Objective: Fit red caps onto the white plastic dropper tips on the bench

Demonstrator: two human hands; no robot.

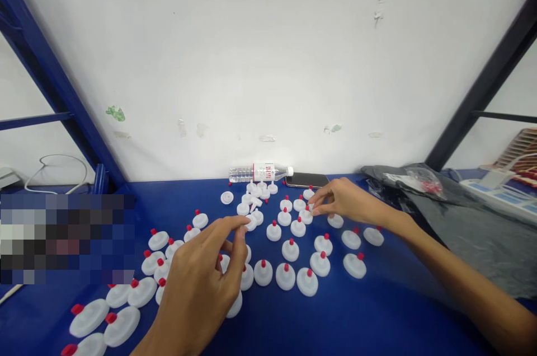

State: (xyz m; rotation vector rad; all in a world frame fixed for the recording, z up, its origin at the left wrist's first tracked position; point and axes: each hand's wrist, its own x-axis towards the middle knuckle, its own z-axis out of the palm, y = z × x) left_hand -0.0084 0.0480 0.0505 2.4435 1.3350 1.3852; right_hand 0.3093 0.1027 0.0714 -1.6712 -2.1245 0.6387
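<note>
Several white round caps with red tips lie spread over the blue table. My left hand hovers over the nearer caps, thumb and forefinger pinched on a small white piece. My right hand reaches in from the right. Its fingers are pinched on a white cap within the far cluster. A small heap of plain white parts without red tips lies just beyond the left fingertips.
A clear water bottle lies on its side against the white wall, with a dark phone beside it. A grey-black plastic bag covers the table's right side. Blue frame posts rise at left and right. A blurred patch hides the left.
</note>
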